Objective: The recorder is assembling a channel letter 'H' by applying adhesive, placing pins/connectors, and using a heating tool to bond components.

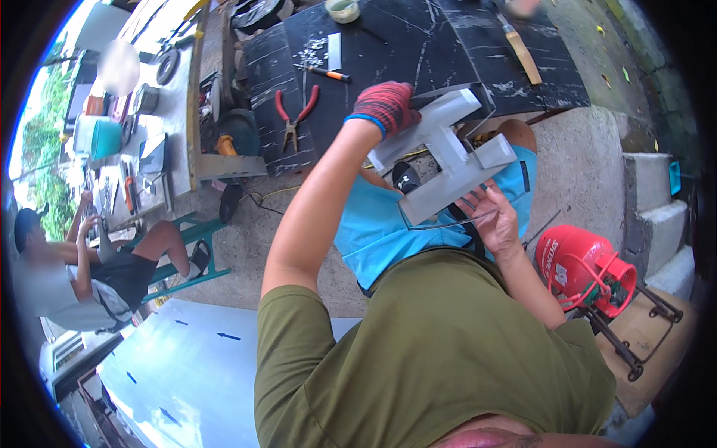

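A silvery sheet-metal piece shaped like a block letter H (pixel 450 151), with raised folded edges, is held tilted above my lap. My left hand (pixel 385 110), in a red-and-black knit glove with a blue cuff, is closed on its upper left side. My bare right hand (pixel 493 218) supports its lower right edge, palm up with the fingers curled at the metal. Some fingertips are hidden beneath the piece. A thin dark edge or rod runs beside the right hand; I cannot tell if it belongs to the piece.
On the black marble-patterned table (pixel 403 45) lie red-handled pliers (pixel 294 116), an orange-and-black pen-like tool (pixel 325 73), small metal bits (pixel 312 54), a metal strip (pixel 334 52) and a wooden-handled tool (pixel 523 56). A red gas cylinder (pixel 579 261) stands at right. Another person (pixel 89 269) sits at left.
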Tool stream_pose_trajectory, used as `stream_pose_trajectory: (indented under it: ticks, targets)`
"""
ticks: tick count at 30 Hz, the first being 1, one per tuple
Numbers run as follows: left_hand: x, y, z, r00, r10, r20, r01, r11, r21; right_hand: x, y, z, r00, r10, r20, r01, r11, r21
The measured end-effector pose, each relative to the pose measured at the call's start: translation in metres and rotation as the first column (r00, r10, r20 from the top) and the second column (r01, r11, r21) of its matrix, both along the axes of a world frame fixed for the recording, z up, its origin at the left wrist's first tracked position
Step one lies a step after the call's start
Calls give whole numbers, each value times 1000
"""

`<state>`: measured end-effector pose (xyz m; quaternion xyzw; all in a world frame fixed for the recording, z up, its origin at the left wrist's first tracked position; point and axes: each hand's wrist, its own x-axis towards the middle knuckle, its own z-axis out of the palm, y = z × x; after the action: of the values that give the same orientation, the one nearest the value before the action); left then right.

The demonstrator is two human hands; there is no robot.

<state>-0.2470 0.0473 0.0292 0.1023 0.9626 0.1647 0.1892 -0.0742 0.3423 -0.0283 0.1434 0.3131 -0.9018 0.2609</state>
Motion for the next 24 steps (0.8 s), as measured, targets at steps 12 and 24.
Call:
stream_pose_trajectory:
  ticks: [12,24]
  targets:
    - [58,-14,-6,955,282,-91,-280,959,39,-40,16,-8,983,171,-63,-158,971,177]
    - [99,-62,-18,787,609,-97,-590,790,168,-168,-38,11,949,285,-131,-242,931,275]
